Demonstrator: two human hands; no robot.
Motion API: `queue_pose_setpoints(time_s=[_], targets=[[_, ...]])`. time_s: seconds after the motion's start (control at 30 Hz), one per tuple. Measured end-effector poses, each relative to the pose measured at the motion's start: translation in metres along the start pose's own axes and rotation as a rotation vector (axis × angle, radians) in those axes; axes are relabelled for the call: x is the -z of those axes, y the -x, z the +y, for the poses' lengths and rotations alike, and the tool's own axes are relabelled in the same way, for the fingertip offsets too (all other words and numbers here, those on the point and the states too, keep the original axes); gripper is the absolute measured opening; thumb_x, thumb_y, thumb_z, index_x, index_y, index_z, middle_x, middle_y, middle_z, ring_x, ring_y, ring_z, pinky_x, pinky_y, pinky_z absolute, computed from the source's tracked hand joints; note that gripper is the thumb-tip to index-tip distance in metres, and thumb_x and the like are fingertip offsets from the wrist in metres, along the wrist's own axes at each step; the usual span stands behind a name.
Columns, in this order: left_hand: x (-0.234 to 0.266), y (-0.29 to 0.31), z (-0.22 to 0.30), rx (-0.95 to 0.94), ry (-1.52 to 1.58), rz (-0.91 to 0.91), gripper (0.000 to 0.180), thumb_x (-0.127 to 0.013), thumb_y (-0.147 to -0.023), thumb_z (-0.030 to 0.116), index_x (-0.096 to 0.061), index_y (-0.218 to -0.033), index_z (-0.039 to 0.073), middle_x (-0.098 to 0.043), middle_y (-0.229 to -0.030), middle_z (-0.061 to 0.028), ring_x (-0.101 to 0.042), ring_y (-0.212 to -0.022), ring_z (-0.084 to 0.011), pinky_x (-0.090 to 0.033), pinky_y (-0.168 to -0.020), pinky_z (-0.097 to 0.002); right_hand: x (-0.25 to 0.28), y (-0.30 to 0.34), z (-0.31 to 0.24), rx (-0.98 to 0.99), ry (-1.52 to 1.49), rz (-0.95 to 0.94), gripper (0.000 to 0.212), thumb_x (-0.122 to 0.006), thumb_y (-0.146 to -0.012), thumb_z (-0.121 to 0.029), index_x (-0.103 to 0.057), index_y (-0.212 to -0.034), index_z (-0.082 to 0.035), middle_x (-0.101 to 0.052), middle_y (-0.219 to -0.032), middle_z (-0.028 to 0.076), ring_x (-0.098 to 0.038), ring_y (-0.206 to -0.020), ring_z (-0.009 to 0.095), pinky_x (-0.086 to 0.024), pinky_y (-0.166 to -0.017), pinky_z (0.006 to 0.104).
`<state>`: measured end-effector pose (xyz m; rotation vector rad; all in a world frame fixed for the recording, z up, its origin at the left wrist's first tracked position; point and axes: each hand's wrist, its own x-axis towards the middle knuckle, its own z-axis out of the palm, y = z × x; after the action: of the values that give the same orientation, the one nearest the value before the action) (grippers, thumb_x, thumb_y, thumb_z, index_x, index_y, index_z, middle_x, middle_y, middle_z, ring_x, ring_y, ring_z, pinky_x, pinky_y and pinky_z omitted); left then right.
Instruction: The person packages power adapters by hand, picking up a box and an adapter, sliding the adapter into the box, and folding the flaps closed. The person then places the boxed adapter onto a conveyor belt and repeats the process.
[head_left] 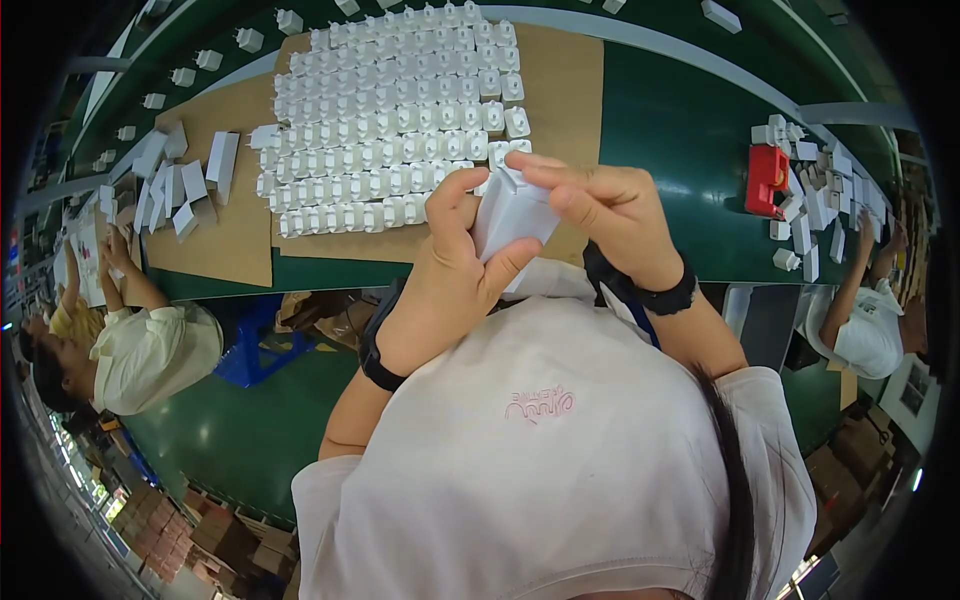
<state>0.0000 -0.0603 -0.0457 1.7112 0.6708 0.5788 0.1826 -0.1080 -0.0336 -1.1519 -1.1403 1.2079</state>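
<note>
Close to my chest, my left hand is wrapped round a small white carton, its thumb on the near face. The carton stands tilted, with its top end pointing away from me. My right hand has its fingertips pinched at that top end, where a flap shows. Whether anything is inside the carton cannot be seen. Just beyond my hands, many white plug-in power adapters lie in tight rows, the nearest ones partly hidden by my left hand.
Brown cardboard sheets cover part of the green table. White cartons lie heaped at left. A red tool stands at right beside more cartons and adapters. Co-workers sit on both sides. More adapters stand along the far strip.
</note>
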Motion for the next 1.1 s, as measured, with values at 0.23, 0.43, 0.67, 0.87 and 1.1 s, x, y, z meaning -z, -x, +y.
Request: queue_pose_setpoints(time_s=[0.23,0.43,0.67,0.87,1.1], targets=[[-0.006,-0.002,-0.003,0.002,-0.024,-0.001,0.063,-0.061,-0.084,0.017,-0.014,-0.125,0.007,-0.055,-0.094,-0.0218,-0.06,-0.083,-0.0318,-0.047,-0.069,-0.0359,-0.007,0.011,0.012,0.022,-0.073,0.053,0.036,-0.057,-0.086,-0.014,-0.053,-0.119,0.001,-0.052,-0.123,0.016,-0.048,-0.115,0.022,-0.041,-0.092,0.03],[-0.006,-0.002,-0.002,-0.008,-0.099,-0.059,0.066,-0.064,-0.081,0.017,-0.016,-0.125,0.009,-0.053,-0.101,-0.024,-0.06,-0.084,-0.0343,-0.048,-0.07,-0.0376,0.011,0.006,0.015,-0.022,-0.169,-0.092,0.032,-0.058,-0.085,-0.022,-0.061,-0.107,0.0,-0.046,-0.127,0.02,-0.046,-0.118,0.026,-0.039,-0.094,0.0305],[-0.014,-0.005,-0.002,0.038,-0.003,0.083,0.068,-0.067,-0.08,0.017,-0.017,-0.126,0.006,-0.056,-0.081,-0.0145,-0.059,-0.074,-0.0229,-0.046,-0.063,-0.0306,-0.003,0.016,0.025,0.202,-0.006,0.025,0.03,-0.058,-0.085,-0.017,-0.06,-0.111,-0.002,-0.044,-0.129,0.02,-0.047,-0.117,0.025,-0.041,-0.092,0.0293],[-0.022,-0.009,-0.011,0.013,-0.136,0.025,0.068,-0.065,-0.081,0.018,-0.017,-0.126,0.003,-0.056,-0.079,-0.0138,-0.058,-0.071,-0.0234,-0.045,-0.061,-0.0307,0.009,0.024,0.024,0.006,-0.145,0.057,0.028,-0.059,-0.083,-0.005,-0.06,-0.111,-0.003,-0.047,-0.128,0.019,-0.049,-0.113,0.021,-0.044,-0.088,0.0273],[0.043,-0.04,0.02,-0.108,-0.439,0.124,0.062,-0.056,-0.079,0.024,-0.031,-0.129,-0.004,-0.042,-0.123,-0.0124,-0.041,-0.116,-0.0266,-0.035,-0.095,-0.037,0.117,-0.035,0.015,-0.13,0.081,0.273,0.032,-0.06,-0.081,-0.004,-0.058,-0.112,-0.001,-0.059,-0.11,0.012,-0.057,-0.096,0.014,-0.046,-0.082,0.0254]])
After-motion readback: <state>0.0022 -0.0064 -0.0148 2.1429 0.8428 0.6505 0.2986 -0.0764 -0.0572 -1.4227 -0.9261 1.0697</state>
